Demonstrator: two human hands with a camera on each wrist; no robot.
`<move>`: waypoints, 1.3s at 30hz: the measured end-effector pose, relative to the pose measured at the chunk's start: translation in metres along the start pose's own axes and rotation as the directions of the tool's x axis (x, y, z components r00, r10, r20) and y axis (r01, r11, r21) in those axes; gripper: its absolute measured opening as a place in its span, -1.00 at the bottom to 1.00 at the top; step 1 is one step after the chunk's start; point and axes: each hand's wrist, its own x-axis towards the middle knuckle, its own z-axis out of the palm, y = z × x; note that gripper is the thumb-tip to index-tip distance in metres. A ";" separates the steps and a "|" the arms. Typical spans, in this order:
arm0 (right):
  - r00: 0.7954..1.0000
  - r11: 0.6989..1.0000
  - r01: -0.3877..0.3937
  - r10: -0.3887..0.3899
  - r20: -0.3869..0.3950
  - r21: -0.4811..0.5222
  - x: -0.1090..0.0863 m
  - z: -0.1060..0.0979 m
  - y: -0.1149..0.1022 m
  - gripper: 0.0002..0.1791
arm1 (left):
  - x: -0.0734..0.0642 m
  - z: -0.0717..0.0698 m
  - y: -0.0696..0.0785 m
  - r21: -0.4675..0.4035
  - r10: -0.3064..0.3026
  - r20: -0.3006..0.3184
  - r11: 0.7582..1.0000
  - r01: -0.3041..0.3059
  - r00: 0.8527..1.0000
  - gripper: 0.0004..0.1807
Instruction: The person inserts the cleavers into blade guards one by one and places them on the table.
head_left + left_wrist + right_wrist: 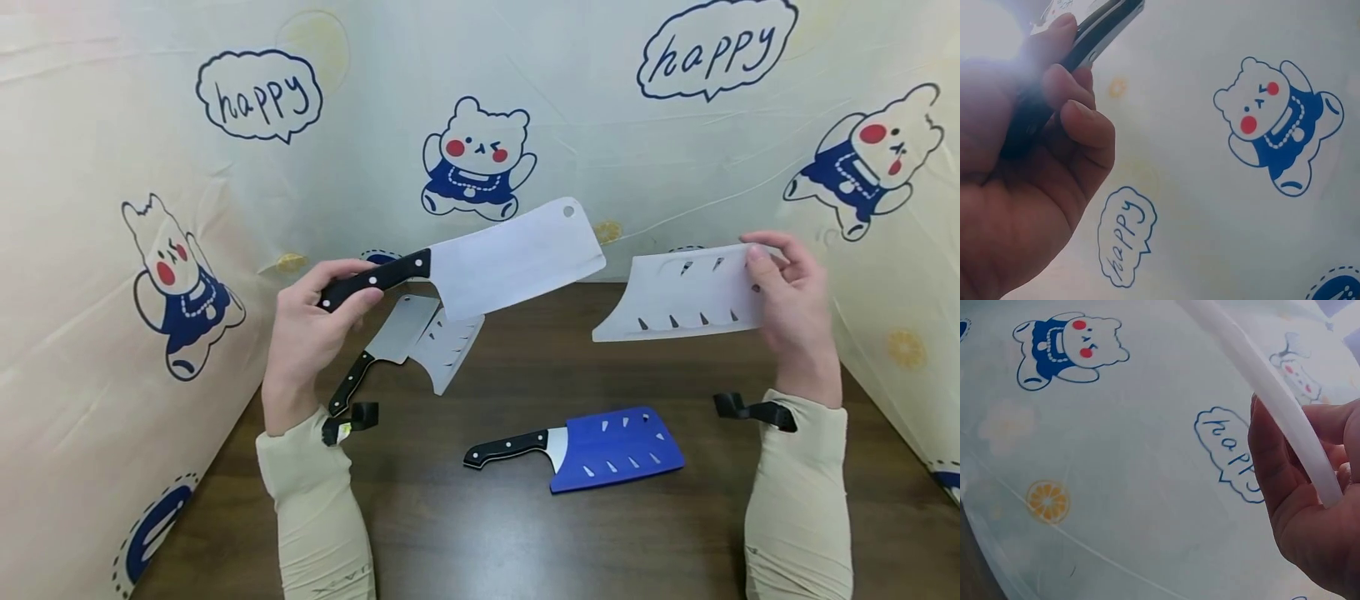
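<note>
My left hand (311, 325) grips the black riveted handle of a cleaver (517, 257), its bare, broad blade pointing right above the table. In the left wrist view the fingers curl round that handle (1029, 119). On the other side, my right hand (798, 308) pinches a white slotted blade cover (675, 296) by its right end, thumb in front. The right wrist view shows the cover (1285, 412) edge-on between thumb and fingers. A gap separates the blade tip from the cover, whose curved end faces left.
On the brown table (525, 550) lies another cleaver (393, 333), beside a second white cover (447, 350). Nearer me lies a cleaver in a blue slotted cover (618, 450). A printed cloth (360, 167) with bears hangs behind and at both sides.
</note>
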 end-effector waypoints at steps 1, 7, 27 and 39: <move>1.000 1.000 0.003 -0.003 -0.010 0.007 -0.001 0.001 -0.003 -0.64 | 0.000 -0.001 0.000 -0.025 0.002 -0.012 1.000 -0.003 1.000 -0.65; 0.996 0.998 -0.015 0.021 -0.087 0.064 -0.004 0.010 -0.012 -0.58 | 0.002 -0.003 -0.003 -0.137 0.032 -0.054 0.990 -0.039 0.998 -0.64; 0.991 0.995 -0.009 0.023 -0.135 0.104 -0.004 0.040 0.002 -0.66 | 0.004 0.007 -0.003 -0.085 0.043 -0.047 0.995 -0.047 0.998 -0.65; 0.993 0.997 -0.044 0.051 -0.109 0.065 -0.004 0.042 0.004 -0.62 | 0.003 0.006 -0.004 -0.061 0.020 -0.051 0.998 -0.023 0.999 -0.66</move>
